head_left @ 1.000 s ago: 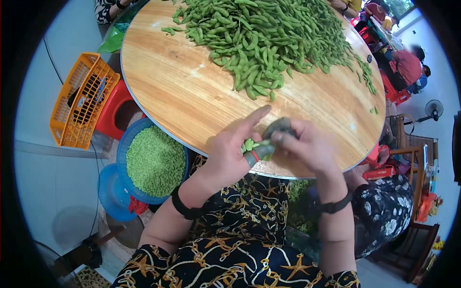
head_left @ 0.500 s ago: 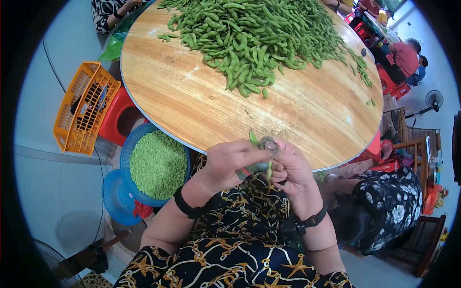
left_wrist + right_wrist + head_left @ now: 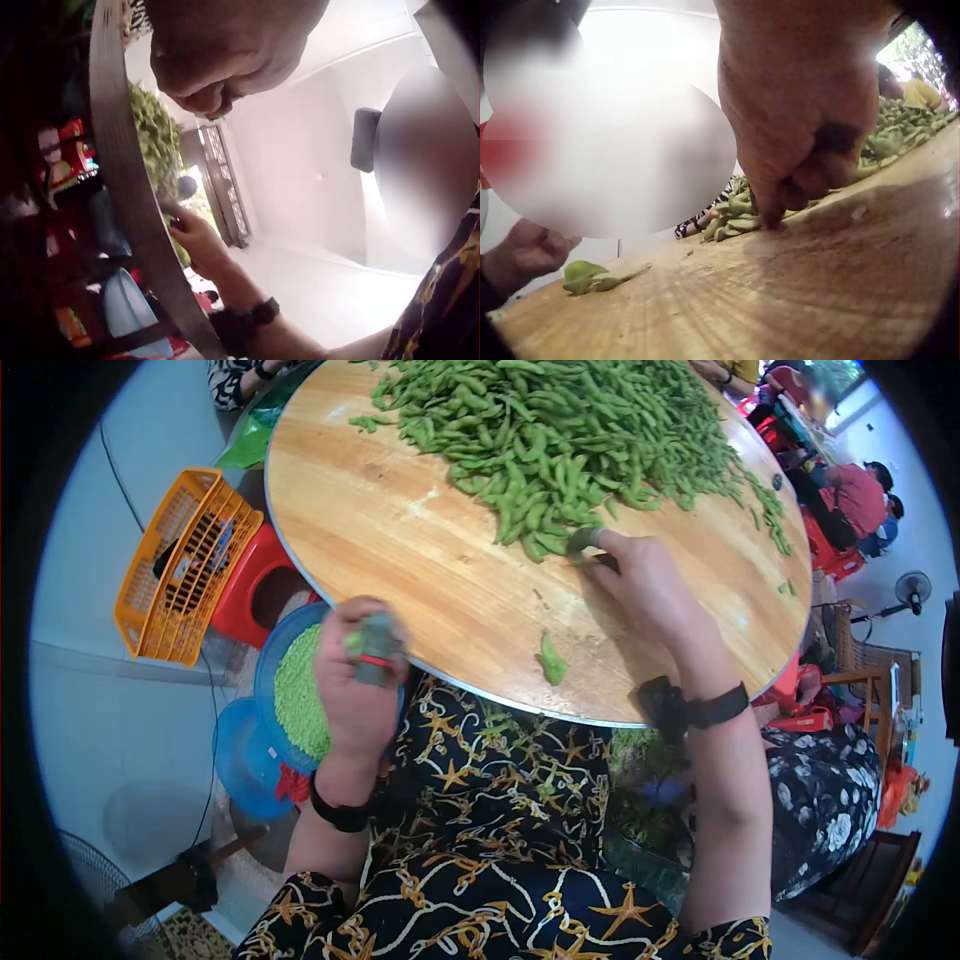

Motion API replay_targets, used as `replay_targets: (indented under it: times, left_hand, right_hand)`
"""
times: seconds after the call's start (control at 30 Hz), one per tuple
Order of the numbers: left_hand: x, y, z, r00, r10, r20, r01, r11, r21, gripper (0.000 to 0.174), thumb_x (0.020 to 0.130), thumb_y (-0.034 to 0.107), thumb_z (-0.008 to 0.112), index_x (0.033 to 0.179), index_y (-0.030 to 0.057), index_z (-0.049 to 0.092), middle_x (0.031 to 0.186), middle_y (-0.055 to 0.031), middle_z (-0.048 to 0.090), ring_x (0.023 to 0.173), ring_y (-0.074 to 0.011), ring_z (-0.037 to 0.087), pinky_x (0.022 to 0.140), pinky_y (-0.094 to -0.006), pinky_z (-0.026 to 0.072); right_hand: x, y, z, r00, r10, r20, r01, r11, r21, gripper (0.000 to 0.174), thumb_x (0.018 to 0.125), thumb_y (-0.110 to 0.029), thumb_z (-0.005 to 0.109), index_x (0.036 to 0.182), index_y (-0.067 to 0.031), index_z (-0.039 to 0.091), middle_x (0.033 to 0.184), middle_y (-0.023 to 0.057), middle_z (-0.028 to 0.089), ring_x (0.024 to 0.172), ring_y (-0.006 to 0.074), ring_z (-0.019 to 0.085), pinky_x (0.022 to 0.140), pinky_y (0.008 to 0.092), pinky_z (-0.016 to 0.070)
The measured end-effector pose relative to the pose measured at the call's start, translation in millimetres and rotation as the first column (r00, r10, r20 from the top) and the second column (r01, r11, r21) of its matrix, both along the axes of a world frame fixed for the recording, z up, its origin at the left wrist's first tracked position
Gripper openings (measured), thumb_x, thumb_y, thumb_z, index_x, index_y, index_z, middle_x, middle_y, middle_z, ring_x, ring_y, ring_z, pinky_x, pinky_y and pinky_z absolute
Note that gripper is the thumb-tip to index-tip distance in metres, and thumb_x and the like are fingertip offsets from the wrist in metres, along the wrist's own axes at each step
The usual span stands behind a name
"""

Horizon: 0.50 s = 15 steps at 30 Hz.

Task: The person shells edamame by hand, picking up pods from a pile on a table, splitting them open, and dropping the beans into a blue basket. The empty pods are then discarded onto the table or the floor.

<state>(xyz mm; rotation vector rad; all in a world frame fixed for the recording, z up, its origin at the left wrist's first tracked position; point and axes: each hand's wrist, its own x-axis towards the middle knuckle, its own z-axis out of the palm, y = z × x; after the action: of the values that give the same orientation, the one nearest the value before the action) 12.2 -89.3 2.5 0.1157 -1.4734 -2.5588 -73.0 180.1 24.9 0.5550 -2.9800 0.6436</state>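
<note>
My left hand [image 3: 358, 675], blurred, hovers over the near edge of the blue basket [image 3: 262, 685] of shelled green beans [image 3: 300, 705]. Its fingers curl round a bit of pale green, apparently shelled beans, and its thumb wears a grey cover [image 3: 377, 650] with a red band. At the near edge of a heap of green soybean pods [image 3: 560, 450], my right hand [image 3: 655, 585] reaches down with bent fingers, fingertips right at the pods; I cannot tell whether it pinches one. An emptied pod [image 3: 550, 658] lies on the round wooden table [image 3: 400, 560] between the hands.
Left of the table are a red stool [image 3: 240, 595], an orange crate [image 3: 185, 570] and an empty-looking blue basin [image 3: 245, 760]. A person in a floral top [image 3: 825, 800] bends close on the right. The table's metal-edged rim [image 3: 520, 710] runs before my lap.
The hands, together over the table's near edge before, have parted. The left moved left over the basket; the right moved forward to the heap. An emptied pod now lies on the table.
</note>
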Motion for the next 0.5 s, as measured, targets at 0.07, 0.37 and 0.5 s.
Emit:
replay_targets:
  times: [0.07, 0.37, 0.5]
  left_hand:
    - [-6, -52, -34, 0.991, 0.133, 0.014, -0.130, 0.984, -0.125, 0.022, 0.081, -0.001, 0.052, 0.102, 0.0051, 0.050, 0.088, -0.0056, 0.054, 0.069, -0.0073, 0.050, 0.053, -0.0142, 0.0386]
    - [0, -86, -42, 0.934, 0.135, -0.330, -0.337, 0.031, -0.941, 0.037, 0.078, 0.002, 0.059, 0.114, 0.0046, 0.055, 0.110, -0.0135, 0.055, 0.102, -0.0265, 0.053, 0.089, -0.0311, 0.0414]
    - [4, -10, 5, 0.956, -0.181, -0.233, -0.076, 0.612, -0.787, 0.037, 0.079, -0.003, 0.054, 0.116, 0.0029, 0.055, 0.102, -0.0044, 0.055, 0.086, -0.0094, 0.052, 0.078, -0.0226, 0.0426]
  right_hand:
    - [-5, 1, -3, 0.999, 0.040, -0.010, -0.040, 0.999, 0.026, 0.018, 0.077, -0.016, 0.059, 0.093, -0.0076, 0.060, 0.071, 0.0199, 0.059, 0.070, 0.0378, 0.058, 0.064, 0.0450, 0.0452]
    - [3, -5, 0, 0.988, 0.147, -0.054, -0.147, 0.989, 0.001, 0.018, 0.078, -0.014, 0.062, 0.087, 0.0005, 0.055, 0.070, 0.0204, 0.057, 0.066, 0.0379, 0.055, 0.059, 0.0434, 0.0430]
    - [31, -25, 18, 0.963, 0.010, 0.269, 0.102, 0.911, -0.399, 0.019, 0.081, -0.015, 0.063, 0.093, -0.0015, 0.060, 0.060, 0.0048, 0.057, 0.053, 0.0146, 0.053, 0.050, 0.0293, 0.0419]
